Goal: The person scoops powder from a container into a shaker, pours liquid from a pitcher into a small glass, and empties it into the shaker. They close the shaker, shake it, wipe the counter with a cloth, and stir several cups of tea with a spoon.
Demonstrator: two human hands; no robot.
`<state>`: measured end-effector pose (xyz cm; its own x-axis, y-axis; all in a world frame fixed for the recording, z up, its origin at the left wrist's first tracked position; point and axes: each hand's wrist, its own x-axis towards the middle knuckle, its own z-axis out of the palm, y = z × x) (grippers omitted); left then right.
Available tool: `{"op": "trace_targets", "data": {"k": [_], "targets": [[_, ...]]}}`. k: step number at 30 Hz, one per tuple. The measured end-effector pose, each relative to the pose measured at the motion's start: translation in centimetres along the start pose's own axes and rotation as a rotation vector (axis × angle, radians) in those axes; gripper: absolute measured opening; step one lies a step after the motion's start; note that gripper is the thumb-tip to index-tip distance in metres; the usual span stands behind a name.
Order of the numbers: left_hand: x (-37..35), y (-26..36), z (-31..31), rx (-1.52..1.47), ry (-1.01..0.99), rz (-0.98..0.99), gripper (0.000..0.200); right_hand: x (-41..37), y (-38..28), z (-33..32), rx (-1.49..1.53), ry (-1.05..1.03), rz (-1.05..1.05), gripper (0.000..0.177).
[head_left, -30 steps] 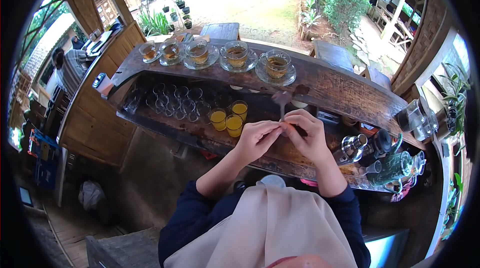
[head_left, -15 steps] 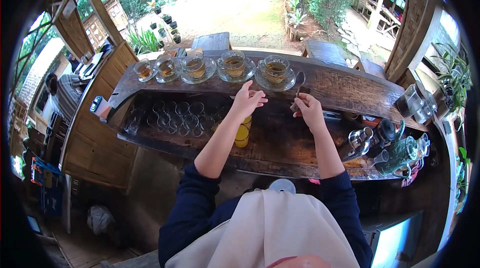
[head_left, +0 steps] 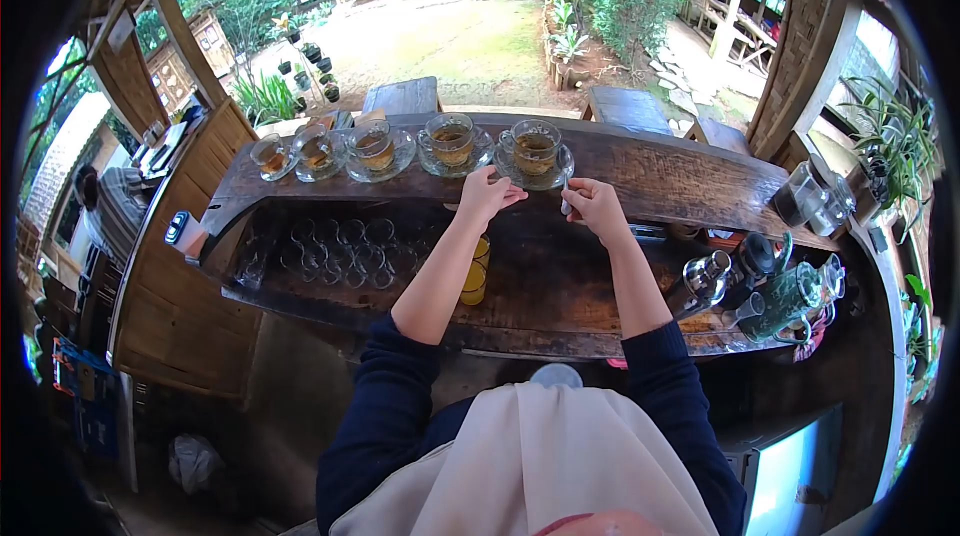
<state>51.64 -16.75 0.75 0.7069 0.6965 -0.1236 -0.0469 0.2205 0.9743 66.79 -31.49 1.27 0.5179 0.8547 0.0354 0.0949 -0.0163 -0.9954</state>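
Glass cups of amber drink on glass saucers line the wooden counter [head_left: 680, 171]. My left hand [head_left: 487, 196] is at the near left edge of the rightmost saucer [head_left: 553, 179], its fingers partly spread. In my right hand [head_left: 597, 209] a metal spoon [head_left: 566, 198] is pinched, at the right edge of that saucer. The rightmost cup [head_left: 535, 148] stands upright between and beyond my hands. To its left is another filled cup [head_left: 451, 141]. Whether my left fingertips touch the saucer is hard to tell.
Several empty glasses [head_left: 345, 254] stand on the lower shelf at left, and yellow glasses [head_left: 475, 281] by my left forearm. A metal shaker [head_left: 706, 278] and a green pitcher [head_left: 785, 301] are at right. A person [head_left: 115, 206] is at far left.
My right hand has moved left with the spoon, from right of the rightmost saucer to its edge. The spoon is now lower, beside the saucer. The whole view has shifted slightly.
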Motion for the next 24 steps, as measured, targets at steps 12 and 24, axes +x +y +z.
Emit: {"op": "trace_targets", "data": {"k": [12, 24], "targets": [[0.0, 0.6, 1.5, 0.072, 0.096, 0.008, 0.049, 1.9, 0.0, -1.1, -0.037, 0.029, 0.008, 0.024], [3.7, 3.8, 1.6, 1.018, 0.399, 0.772, 0.032, 3.1, 0.1, -1.3, -0.007, 0.053, 0.026, 0.021]]}}
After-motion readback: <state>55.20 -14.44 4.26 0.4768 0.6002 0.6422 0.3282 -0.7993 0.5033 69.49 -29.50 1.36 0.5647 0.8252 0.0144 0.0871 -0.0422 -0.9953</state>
